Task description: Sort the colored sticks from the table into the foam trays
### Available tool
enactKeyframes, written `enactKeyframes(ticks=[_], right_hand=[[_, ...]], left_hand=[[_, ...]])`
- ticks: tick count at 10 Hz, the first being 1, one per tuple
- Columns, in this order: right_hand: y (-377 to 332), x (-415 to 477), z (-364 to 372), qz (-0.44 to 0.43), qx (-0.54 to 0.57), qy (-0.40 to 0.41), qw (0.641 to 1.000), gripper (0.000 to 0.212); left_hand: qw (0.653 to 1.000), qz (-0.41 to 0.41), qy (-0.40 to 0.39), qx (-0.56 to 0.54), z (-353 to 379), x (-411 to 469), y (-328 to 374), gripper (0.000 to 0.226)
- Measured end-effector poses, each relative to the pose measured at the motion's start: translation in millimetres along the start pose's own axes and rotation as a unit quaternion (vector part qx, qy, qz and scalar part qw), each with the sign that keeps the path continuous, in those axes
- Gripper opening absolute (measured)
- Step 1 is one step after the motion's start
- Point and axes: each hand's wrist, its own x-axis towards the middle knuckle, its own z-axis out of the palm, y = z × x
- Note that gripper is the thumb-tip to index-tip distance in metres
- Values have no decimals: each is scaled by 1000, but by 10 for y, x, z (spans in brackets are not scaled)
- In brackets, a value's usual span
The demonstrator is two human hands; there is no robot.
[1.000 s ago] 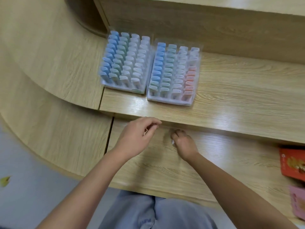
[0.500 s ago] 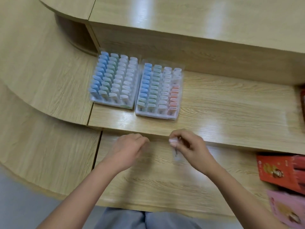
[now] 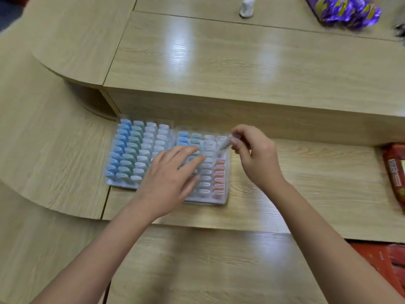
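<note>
The right hand (image 3: pixel 256 156) is pinching a pale stick (image 3: pixel 225 144) between thumb and fingertips, so its grip is clamped on the stick's upper end. The stick is slanting down and to the left from that grip. Its lower end is reaching into the far part of the rightmost column of the right foam tray (image 3: pixel 208 201), though blur makes it impossible to tell whether it is seated in a slot. The left hand (image 3: pixel 171 178) is lying flat, its fingers straight and spread, so its grip is apart and holding nothing. It is covering the near left part of the right foam tray and pressing or resting on the sticks there. The left foam tray (image 3: pixel 122 185) is sitting just beside the right one, edges touching, on the middle step of the table (image 3: pixel 285 194). Both trays are holding upright rows of sticks (image 3: pixel 121 150) in blue, green and white, and orange ones are filling the near right column of the right tray. On the far upper step a small white object (image 3: pixel 246 8) and a purple wrapped pack (image 3: pixel 344 9) are lying well apart from the trays. A red packet (image 3: pixel 394 170) is sitting at the right edge.
</note>
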Motion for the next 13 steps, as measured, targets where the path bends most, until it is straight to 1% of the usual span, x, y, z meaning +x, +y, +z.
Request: enactKeyframes(ticks=[1,2,4,5,7,8,9,10,11,12,13], right_hand=[[97,-18,81,-24,-22,-21,999,10],[196,-45,136,-43,-34,-34,998,11],[267,-19,194,-49,-62,-56,995,12],[287,-56,206,-77,-79,-69,991,14],[269,-90,246,-127,-119,-46,984,9],[305,-118,266,-123,-135,-43,982,11],[306,-145,268,-116,-126,-44,984,14],[289,-153,275,-102,-115,-65,986,25],[289,-156,270,-106,-129,-72,983,39],[255,-180,241,-94,-141,-99,980,55],[259,-221,218,-74,-144,-102,981,47]], left_hand=[[998,-14,-52,41,69,88,-27,56],[996,-4,-74,56,210,81,-34,56],[998,0,-56,37,298,12,-71,51],[999,4,-44,29,323,-13,-59,50],[999,0,-34,33,344,-15,-88,50],[999,3,-29,42,343,-8,-79,50],[999,1,-32,43,338,-1,-75,50],[998,-1,-35,45,335,18,-75,50],[998,-4,-34,44,318,17,-75,51],[998,-9,-44,32,268,61,-53,52],[998,-20,-56,19,256,67,-38,52]])
